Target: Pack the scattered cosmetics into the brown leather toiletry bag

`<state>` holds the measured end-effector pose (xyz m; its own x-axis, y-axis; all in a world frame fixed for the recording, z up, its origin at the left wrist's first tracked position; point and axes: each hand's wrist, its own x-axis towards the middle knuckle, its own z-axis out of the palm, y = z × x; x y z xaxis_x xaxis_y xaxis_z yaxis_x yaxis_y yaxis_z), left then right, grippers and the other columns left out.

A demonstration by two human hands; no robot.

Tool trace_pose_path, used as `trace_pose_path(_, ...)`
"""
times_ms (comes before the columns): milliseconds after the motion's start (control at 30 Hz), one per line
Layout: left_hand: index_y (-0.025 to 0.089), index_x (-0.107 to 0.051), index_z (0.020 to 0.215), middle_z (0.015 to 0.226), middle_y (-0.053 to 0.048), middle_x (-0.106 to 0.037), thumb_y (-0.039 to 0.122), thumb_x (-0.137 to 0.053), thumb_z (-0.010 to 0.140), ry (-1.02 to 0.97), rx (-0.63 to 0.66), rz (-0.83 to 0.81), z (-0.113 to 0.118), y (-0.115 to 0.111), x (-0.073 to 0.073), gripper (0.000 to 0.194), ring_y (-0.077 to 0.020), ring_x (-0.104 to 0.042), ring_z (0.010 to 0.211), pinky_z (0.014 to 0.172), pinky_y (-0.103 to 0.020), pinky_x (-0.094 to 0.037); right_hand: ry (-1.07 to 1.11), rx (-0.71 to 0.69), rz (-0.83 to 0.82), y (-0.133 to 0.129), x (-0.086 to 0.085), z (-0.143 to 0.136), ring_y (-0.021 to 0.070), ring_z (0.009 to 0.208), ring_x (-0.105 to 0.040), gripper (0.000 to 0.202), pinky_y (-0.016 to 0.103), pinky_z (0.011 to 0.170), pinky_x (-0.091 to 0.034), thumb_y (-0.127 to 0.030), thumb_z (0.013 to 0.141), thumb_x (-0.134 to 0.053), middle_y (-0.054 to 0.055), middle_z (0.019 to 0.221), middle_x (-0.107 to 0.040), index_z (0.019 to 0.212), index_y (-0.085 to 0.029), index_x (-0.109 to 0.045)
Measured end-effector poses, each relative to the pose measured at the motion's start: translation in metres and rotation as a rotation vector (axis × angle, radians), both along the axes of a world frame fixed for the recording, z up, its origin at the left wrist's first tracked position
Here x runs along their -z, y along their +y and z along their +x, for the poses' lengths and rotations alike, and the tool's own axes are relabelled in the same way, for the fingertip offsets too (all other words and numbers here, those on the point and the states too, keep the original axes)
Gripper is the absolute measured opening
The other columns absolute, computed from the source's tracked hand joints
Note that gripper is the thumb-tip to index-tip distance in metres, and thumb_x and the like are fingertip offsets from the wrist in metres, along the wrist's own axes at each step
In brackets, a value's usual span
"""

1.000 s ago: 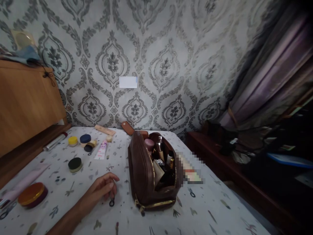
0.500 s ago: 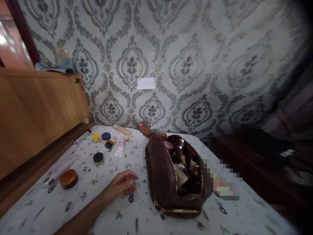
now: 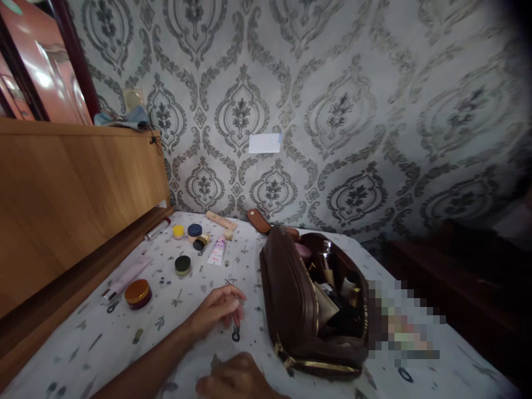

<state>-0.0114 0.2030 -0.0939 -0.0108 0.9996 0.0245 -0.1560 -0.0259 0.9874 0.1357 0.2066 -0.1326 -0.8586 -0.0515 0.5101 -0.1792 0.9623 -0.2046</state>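
My left hand (image 3: 222,307) rests on the white patterned sheet with fingers loosely bent and apart, holding nothing that I can see. At the bottom edge, my right hand (image 3: 239,378) shows its back, the fingers curled under; whatever they may hold is hidden. Right of both hands stands a dark brown toiletry bag (image 3: 291,293), unzipped, with bottles and other cosmetics inside. Among its contents are a clear-topped bottle (image 3: 327,260) and a cream-coloured flat item (image 3: 326,306). Beyond my left hand lie a pink-and-white tube (image 3: 217,251) and a dark-lidded jar (image 3: 183,265).
An amber-lidded jar (image 3: 138,293) and a pale pink tube (image 3: 128,274) lie at the left. Farther back are a yellow jar (image 3: 178,231), a blue-lidded jar (image 3: 194,232) and a beige tube (image 3: 221,220). A wooden board (image 3: 83,210) borders the left side; a patterned wall (image 3: 266,100) stands behind.
My right hand has come into view at the bottom, left of the bag's front. My left hand stays on the sheet. The whole view has shifted, so everything appears farther right.
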Motion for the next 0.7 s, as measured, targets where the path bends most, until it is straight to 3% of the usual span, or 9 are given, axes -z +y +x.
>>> trace_pose_path(133,0.015,-0.061,0.097,0.071,-0.003,-0.064,0.056,-0.065,0.079,0.031,-0.115,0.004,-0.006,0.002,-0.014,0.045,-0.0126,-0.06,0.059,0.046,-0.019,-0.036,-0.072,-0.002,-0.141,0.006,0.01,-0.006,0.0097,0.048,-0.056,0.008,0.02,0.048,-0.039,-0.025,0.079,-0.06,-0.002,0.059,-0.065,0.073,-0.02,-0.062)
trace_pose_path(200,0.016,-0.059,0.098,0.074,-0.004,-0.064,0.054,-0.058,0.083,0.171,-0.218,0.033,-0.021,0.009,-0.026,0.041,-0.0139,-0.061,0.062,0.047,-0.02,-0.038,-0.15,0.036,-0.258,0.006,0.008,-0.003,0.0106,0.055,-0.061,0.007,0.019,0.057,-0.045,-0.021,0.078,-0.06,-0.002,0.065,-0.069,0.081,-0.02,-0.066)
trace_pose_path(233,0.016,-0.059,0.1,0.076,-0.004,-0.065,0.053,-0.053,0.085,0.287,-0.274,0.055,-0.032,0.015,-0.033,0.04,-0.0153,-0.063,0.065,0.048,-0.021,-0.04,-0.178,0.069,-0.309,0.005,0.006,0.0,0.0116,0.06,-0.064,0.012,0.019,0.061,-0.047,-0.02,0.077,-0.06,-0.001,0.068,-0.07,0.085,-0.021,-0.069)
trace_pose_path(300,0.018,-0.058,0.104,0.08,-0.005,-0.067,0.049,-0.042,0.09,0.719,-0.436,0.099,-0.062,0.029,-0.048,0.038,-0.0173,-0.065,0.071,0.053,-0.023,-0.047,-0.201,0.154,-0.397,0.003,-0.001,0.006,0.0149,0.073,-0.067,0.02,0.02,0.07,-0.05,-0.02,0.076,-0.062,0.0,0.076,-0.074,0.092,-0.023,-0.072)
trace_pose_path(367,0.019,-0.059,0.104,0.089,-0.005,-0.067,0.043,-0.047,0.086,0.872,-0.523,0.099,-0.096,0.046,-0.061,0.032,-0.0202,-0.066,0.084,0.069,-0.029,-0.052,-0.206,0.211,-0.471,-0.001,-0.009,0.009,0.0177,0.087,-0.068,0.024,0.021,0.078,-0.051,-0.022,0.077,-0.062,0.001,0.085,-0.076,0.097,-0.025,-0.074)
trace_pose_path(433,0.019,-0.059,0.108,0.101,-0.008,-0.066,0.034,-0.05,0.082,1.011,-0.589,0.07,-0.129,0.064,-0.07,0.032,-0.0243,-0.062,0.102,0.089,-0.037,-0.05,-0.208,0.176,-0.509,-0.003,-0.017,0.01,0.0171,0.088,-0.069,0.025,0.02,0.08,-0.051,-0.022,0.079,-0.059,0.003,0.089,-0.077,0.098,-0.024,-0.076)
trace_pose_path(533,0.015,-0.057,0.119,0.127,-0.016,-0.058,0.026,-0.053,0.074,1.205,-0.594,-0.005,-0.168,0.086,-0.072,0.046,-0.0336,-0.048,0.126,0.107,-0.049,-0.036,-0.219,0.064,-0.503,-0.002,-0.027,0.008,0.0136,0.073,-0.07,0.027,0.018,0.074,-0.051,-0.02,0.081,-0.056,0.004,0.085,-0.077,0.099,-0.017,-0.076)
trace_pose_path(700,0.016,-0.053,0.129,0.145,-0.019,-0.047,0.028,-0.062,0.066,1.465,-0.423,-0.066,-0.202,0.102,-0.06,0.065,-0.0411,-0.037,0.137,0.105,-0.055,-0.036,-0.295,0.015,-0.488,0.007,-0.036,0.006,0.0107,0.071,-0.07,0.022,0.014,0.069,-0.049,-0.021,0.085,-0.057,0.004,0.086,-0.077,0.097,-0.016,-0.075)
